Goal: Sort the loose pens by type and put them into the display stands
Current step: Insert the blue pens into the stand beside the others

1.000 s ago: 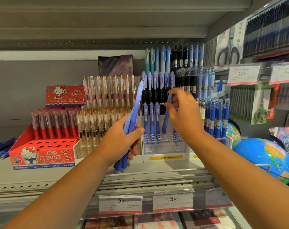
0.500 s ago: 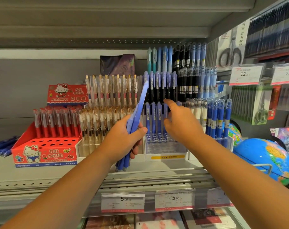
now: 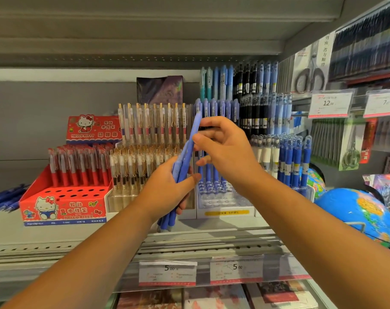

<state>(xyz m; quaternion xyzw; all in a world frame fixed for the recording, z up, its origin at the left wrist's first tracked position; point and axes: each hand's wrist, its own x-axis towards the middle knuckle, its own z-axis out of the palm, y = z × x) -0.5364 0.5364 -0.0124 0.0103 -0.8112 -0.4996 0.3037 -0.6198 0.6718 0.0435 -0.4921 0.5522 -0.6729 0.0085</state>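
Note:
My left hand (image 3: 169,190) grips a bundle of blue pens (image 3: 185,161), tips down, tops slanting up to the right. My right hand (image 3: 225,152) pinches the upper part of one pen in that bundle between thumb and fingers. Behind the hands stands a clear stand with blue pens (image 3: 214,175) and several free holes in its front rows. A clear stand of gold-clip pens (image 3: 149,139) is to the left, and a red Hello Kitty stand (image 3: 62,197) with red pens is further left.
Loose blue pens (image 3: 4,198) lie on the shelf at far left. Blue capped pens (image 3: 294,159) and black pens (image 3: 254,108) fill stands at the right. A globe (image 3: 357,212) sits at the right shelf end. Price tags (image 3: 167,273) hang on the shelf's front edge.
My right hand put a blue pen into the clear stand, let go of it, then drew back to the bundle in my left hand and pinched a pen there.

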